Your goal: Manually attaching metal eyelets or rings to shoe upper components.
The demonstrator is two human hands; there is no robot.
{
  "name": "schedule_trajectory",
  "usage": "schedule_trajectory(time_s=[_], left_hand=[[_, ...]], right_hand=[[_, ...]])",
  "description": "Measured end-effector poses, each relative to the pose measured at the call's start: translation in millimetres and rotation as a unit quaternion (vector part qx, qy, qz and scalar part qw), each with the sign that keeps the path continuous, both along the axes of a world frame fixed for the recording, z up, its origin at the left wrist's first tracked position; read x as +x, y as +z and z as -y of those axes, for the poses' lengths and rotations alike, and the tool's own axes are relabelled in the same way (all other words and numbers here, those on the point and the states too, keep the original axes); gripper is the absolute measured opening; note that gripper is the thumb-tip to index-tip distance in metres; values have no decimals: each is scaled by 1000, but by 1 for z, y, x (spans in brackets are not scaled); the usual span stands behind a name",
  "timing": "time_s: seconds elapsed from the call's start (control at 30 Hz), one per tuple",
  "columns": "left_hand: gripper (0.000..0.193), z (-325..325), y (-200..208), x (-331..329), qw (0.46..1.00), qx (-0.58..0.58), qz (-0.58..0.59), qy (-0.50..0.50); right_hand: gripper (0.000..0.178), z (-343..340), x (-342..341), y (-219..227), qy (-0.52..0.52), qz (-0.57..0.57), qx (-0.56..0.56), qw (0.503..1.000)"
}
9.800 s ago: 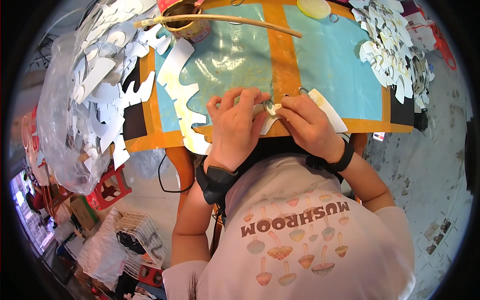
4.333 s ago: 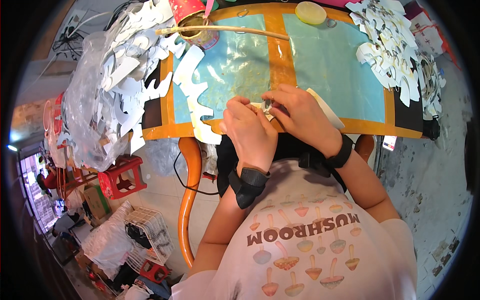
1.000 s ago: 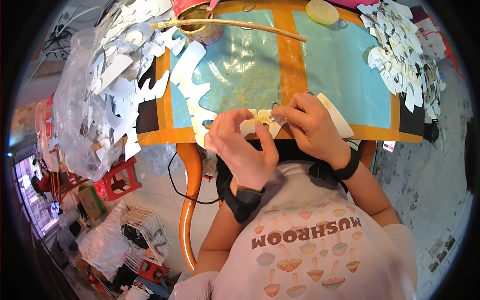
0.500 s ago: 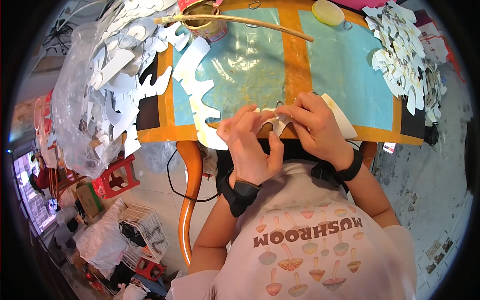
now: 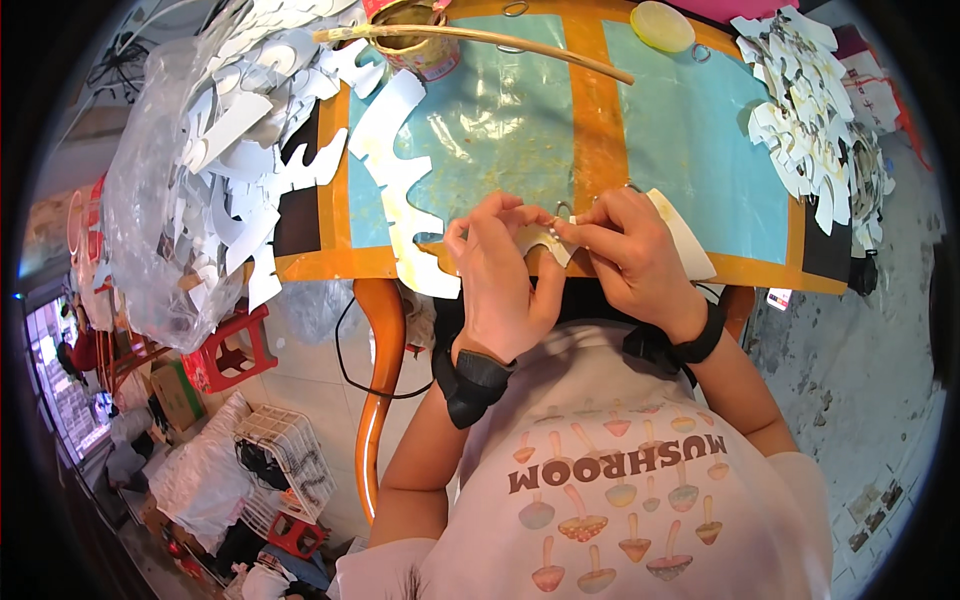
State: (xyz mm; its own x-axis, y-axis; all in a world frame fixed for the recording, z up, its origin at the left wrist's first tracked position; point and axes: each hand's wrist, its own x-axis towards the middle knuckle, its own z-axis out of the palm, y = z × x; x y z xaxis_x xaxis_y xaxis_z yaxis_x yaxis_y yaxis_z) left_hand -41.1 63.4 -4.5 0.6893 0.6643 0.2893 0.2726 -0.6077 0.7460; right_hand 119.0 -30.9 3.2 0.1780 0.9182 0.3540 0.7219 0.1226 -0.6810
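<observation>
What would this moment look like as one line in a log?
left hand: holds cutout | right hand: pinches cutout | table: stick on can, cutout piles

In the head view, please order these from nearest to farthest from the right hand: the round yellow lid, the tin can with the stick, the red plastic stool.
From the right hand:
1. Round yellow lid, straight up from the hand at the table's far edge.
2. Tin can with the stick, far edge, to the left.
3. Red plastic stool, on the floor, far left, beyond the table.
</observation>
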Motion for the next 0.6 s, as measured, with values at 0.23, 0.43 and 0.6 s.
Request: schedule_trajectory(time_s=[0.23,0.43,0.6], left_hand=[[55,-3,7,-1,995,84,-53,-19],[51,-4,16,4,989,132,-66,-34],[49,-8,12,5,979,187,-71,-39]], right_hand=[[28,13,3,-6,-70,-282,-21,957],[28,19,13,-11,-144,-237,136,951],[33,16,-9,-4,-62,-60,48,995]])
